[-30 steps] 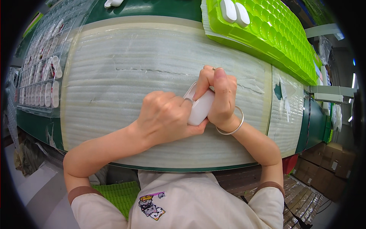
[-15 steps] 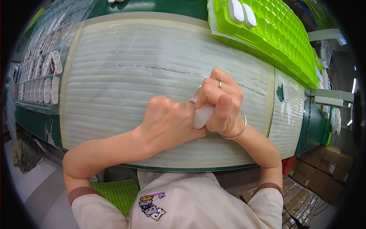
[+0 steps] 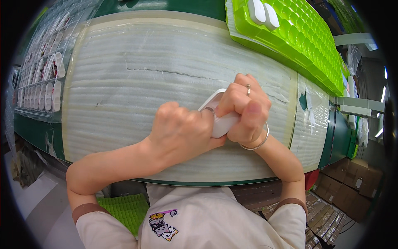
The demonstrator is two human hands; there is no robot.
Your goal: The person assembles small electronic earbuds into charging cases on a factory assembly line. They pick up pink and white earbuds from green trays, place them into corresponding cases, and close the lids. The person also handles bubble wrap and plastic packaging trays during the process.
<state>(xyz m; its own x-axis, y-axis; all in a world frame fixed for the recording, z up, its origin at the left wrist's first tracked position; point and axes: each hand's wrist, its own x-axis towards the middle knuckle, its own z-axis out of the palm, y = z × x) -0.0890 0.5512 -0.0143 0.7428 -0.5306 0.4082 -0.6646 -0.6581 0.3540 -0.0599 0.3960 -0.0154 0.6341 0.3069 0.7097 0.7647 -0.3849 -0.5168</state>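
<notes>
Over the middle of the worktable, a white, rounded plastic casing is gripped between my two hands. My left hand closes on its left side, knuckles up, with the thumb along the lower edge. From the right, my right hand, with a ring and a bangle, curls its fingers around the same casing. A hollow, rimmed part of the casing shows above the fingers, tilted up and away. The fingers hide much of it, so I cannot tell whether it is one piece or two.
White padded sheeting with a tear covers the green tabletop. A bright green dimpled tray at far right carries two white oval casings. At left, a clear compartment tray holds rows of white parts. Cardboard boxes stand at lower right.
Both hands still grip the casing; the right has shifted slightly right. More of the casing's hollow, rimmed part now shows above the fingers.
</notes>
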